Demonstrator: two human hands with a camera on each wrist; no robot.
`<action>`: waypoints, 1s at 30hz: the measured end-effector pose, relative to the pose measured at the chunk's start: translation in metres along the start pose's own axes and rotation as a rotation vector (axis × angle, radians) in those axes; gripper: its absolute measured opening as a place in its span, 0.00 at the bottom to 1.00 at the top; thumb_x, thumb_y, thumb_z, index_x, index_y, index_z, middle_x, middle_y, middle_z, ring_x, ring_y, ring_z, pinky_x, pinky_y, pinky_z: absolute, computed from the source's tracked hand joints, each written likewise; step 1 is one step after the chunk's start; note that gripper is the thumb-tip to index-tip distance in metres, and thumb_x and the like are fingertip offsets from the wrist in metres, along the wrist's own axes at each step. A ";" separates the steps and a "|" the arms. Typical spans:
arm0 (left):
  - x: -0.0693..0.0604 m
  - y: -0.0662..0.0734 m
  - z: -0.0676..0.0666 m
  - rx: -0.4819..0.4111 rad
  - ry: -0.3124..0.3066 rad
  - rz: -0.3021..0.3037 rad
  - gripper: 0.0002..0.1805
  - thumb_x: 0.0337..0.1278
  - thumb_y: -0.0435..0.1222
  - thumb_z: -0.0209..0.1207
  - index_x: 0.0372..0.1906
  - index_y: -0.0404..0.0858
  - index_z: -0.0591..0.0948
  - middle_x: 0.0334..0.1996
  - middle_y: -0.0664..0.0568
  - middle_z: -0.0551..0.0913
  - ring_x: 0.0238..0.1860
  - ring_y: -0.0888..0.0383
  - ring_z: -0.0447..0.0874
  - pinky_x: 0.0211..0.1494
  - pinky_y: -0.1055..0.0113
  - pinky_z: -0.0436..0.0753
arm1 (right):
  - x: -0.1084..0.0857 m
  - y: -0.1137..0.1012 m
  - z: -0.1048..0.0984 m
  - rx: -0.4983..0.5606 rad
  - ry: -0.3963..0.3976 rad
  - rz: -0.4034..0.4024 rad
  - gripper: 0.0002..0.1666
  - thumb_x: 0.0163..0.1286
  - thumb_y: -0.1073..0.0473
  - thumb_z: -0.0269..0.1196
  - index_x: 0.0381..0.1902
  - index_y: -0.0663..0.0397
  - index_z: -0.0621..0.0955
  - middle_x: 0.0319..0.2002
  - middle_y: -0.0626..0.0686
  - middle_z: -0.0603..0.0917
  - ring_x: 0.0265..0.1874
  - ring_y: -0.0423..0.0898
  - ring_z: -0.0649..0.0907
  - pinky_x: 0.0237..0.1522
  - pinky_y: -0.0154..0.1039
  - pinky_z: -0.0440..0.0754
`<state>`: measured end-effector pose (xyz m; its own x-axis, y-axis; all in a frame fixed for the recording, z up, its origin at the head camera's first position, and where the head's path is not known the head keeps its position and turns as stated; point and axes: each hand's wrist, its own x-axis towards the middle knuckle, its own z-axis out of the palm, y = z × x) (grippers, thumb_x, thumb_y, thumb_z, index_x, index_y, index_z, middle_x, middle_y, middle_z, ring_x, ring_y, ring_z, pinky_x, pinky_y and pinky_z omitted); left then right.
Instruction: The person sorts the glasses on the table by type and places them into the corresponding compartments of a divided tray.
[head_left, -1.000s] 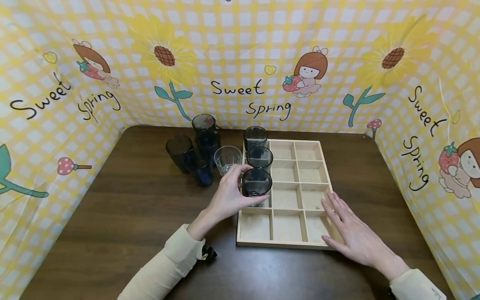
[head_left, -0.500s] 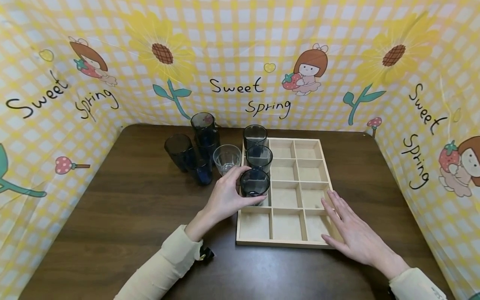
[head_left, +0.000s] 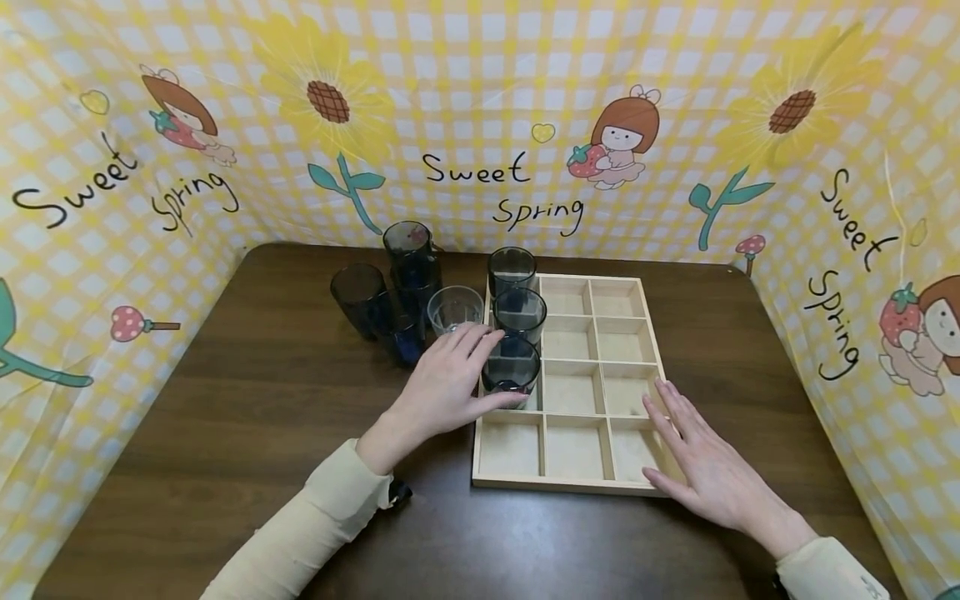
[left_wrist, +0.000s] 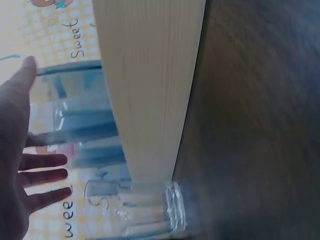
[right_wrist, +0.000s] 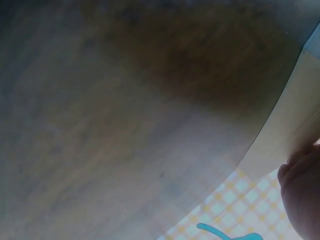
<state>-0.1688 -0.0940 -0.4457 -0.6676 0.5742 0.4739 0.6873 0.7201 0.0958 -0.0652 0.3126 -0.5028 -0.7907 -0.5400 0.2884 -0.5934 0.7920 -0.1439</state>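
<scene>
Black lettering (head_left: 477, 173) on the yellow-checked cloth (head_left: 480, 92) reads "Sweet Spring" three times: beyond the left hand (head_left: 444, 377) and right hand (head_left: 708, 468), off to the left hand's left, and off to the right hand's right. In the left wrist view, "Sweet" and a partial "wee" show beyond the left hand.

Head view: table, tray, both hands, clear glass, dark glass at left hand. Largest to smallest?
1. Table
2. Tray
3. Left hand and right hand: look alike, unranked
4. Dark glass and clear glass: partly hidden, too close to rank
</scene>
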 end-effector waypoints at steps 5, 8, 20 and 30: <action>-0.005 -0.015 -0.012 0.019 0.038 0.069 0.49 0.74 0.74 0.52 0.79 0.40 0.75 0.73 0.41 0.82 0.77 0.40 0.77 0.82 0.44 0.75 | 0.000 0.000 0.000 -0.002 -0.007 0.003 0.55 0.81 0.32 0.62 0.89 0.60 0.58 0.88 0.70 0.55 0.92 0.43 0.42 0.87 0.27 0.34; -0.008 -0.027 -0.018 0.025 0.066 0.102 0.50 0.78 0.74 0.40 0.82 0.41 0.72 0.77 0.40 0.77 0.81 0.40 0.72 0.86 0.43 0.69 | 0.001 0.000 0.000 -0.001 -0.003 -0.002 0.55 0.82 0.32 0.61 0.89 0.60 0.58 0.88 0.70 0.55 0.92 0.43 0.41 0.88 0.27 0.34; -0.039 -0.080 -0.042 0.037 0.119 -0.028 0.56 0.72 0.80 0.38 0.87 0.46 0.65 0.84 0.37 0.66 0.84 0.35 0.63 0.86 0.33 0.61 | 0.000 0.002 0.003 0.002 0.015 -0.018 0.54 0.83 0.30 0.59 0.88 0.61 0.59 0.88 0.70 0.56 0.92 0.44 0.43 0.88 0.28 0.35; -0.071 -0.130 -0.056 0.025 0.071 -0.213 0.74 0.52 0.82 0.61 0.92 0.44 0.48 0.89 0.34 0.50 0.89 0.33 0.48 0.91 0.33 0.46 | 0.000 0.001 0.001 0.001 -0.007 -0.005 0.55 0.81 0.31 0.61 0.89 0.59 0.58 0.89 0.69 0.54 0.92 0.44 0.42 0.87 0.27 0.34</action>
<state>-0.1940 -0.2502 -0.4426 -0.7744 0.3799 0.5059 0.5251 0.8320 0.1790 -0.0658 0.3131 -0.5039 -0.7888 -0.5462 0.2820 -0.5976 0.7888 -0.1436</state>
